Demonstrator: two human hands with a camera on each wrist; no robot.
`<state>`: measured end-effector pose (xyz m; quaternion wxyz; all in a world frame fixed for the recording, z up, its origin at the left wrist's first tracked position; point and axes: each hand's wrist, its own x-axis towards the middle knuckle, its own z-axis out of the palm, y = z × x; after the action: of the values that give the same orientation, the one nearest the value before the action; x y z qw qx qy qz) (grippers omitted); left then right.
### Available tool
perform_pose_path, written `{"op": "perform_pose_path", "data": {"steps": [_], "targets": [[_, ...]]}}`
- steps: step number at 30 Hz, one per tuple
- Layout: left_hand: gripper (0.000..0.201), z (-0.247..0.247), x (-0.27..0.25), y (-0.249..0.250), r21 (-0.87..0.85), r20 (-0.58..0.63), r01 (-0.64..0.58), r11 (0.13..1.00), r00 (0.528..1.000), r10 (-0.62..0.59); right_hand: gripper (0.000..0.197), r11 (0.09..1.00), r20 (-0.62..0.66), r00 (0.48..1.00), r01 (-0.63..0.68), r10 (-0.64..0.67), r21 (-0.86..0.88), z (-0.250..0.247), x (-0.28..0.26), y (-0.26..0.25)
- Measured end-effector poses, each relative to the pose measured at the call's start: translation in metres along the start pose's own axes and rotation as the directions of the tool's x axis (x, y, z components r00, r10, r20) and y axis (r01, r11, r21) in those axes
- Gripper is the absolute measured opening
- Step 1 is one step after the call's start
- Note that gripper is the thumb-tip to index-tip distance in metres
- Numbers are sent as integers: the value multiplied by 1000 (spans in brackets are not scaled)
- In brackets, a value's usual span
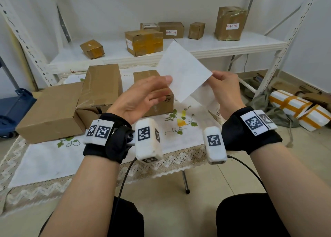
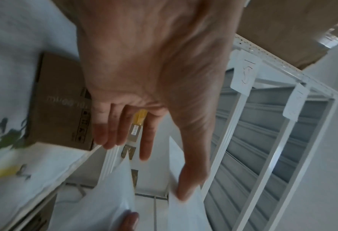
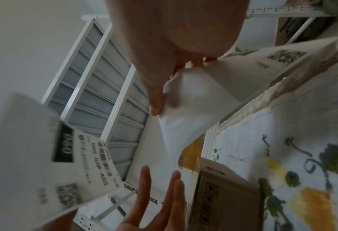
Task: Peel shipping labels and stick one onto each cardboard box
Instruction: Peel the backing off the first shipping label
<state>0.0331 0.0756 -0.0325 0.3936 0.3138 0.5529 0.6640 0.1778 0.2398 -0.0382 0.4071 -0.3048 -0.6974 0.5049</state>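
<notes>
Both hands hold a white label sheet [image 1: 184, 70] in the air above the table, its blank side toward me. My right hand [image 1: 212, 77] pinches its right corner, and more label paper [image 1: 206, 97] with print hangs below that hand. My left hand [image 1: 162, 89] has its thumb on the sheet's left corner, with the fingers straight and spread under it. In the left wrist view, only the thumb of the left hand [image 2: 166, 171] touches the paper [image 2: 185, 215]. Three plain cardboard boxes [image 1: 52, 111], [image 1: 102, 84], [image 1: 152, 77] stand on the table behind the hands.
A white shelf [image 1: 232, 45] behind the table carries several taped boxes, some with labels [image 1: 143, 42], [image 1: 230, 23]. A blue bin [image 1: 12, 107] stands at the left. White foam parcels [image 1: 295, 107] lie on the floor at the right. The lace tablecloth edge [image 1: 161, 163] is just below my wrists.
</notes>
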Motion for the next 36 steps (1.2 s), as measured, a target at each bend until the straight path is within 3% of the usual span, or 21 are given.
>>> {"op": "perform_pose_path", "data": {"steps": [2,3,5,7,9,12,16,21,26,33,36], "targets": [[64,5,1,-3,-33,64,43,999,997,-41,31,1000,28,999,16,-16,-14,0,-2,-2],[80,8,1,-5,-50,89,61,997,994,-57,46,1000,41,999,11,-10,-26,0,-2,-2],[93,16,4,-9,-97,130,84,992,989,-71,64,999,57,998,-10,12,-39,-1,-2,-1],[84,23,6,-11,-150,162,100,984,984,-75,52,999,76,997,-21,23,-26,-1,-3,-2],[63,28,8,-13,-166,162,107,980,984,-80,34,999,94,995,-38,40,-25,-1,-5,-4],[37,33,9,-15,-164,134,122,979,986,-101,23,994,77,993,-82,87,-66,-3,-2,-1],[25,37,10,-14,-140,68,124,982,991,-115,44,970,26,996,-78,86,-232,-5,0,4],[20,33,11,-13,-207,-21,58,977,998,-64,53,873,12,996,-67,83,-483,-8,-1,3],[20,28,11,-9,-243,-88,9,970,996,-31,35,825,49,995,-48,91,-563,-14,4,8],[25,21,13,-5,-289,-247,-116,950,968,43,26,715,24,995,-51,95,-698,-26,11,15],[25,18,15,-4,-305,-275,-150,940,959,64,20,760,7,997,-49,71,-648,-27,11,15]]}}
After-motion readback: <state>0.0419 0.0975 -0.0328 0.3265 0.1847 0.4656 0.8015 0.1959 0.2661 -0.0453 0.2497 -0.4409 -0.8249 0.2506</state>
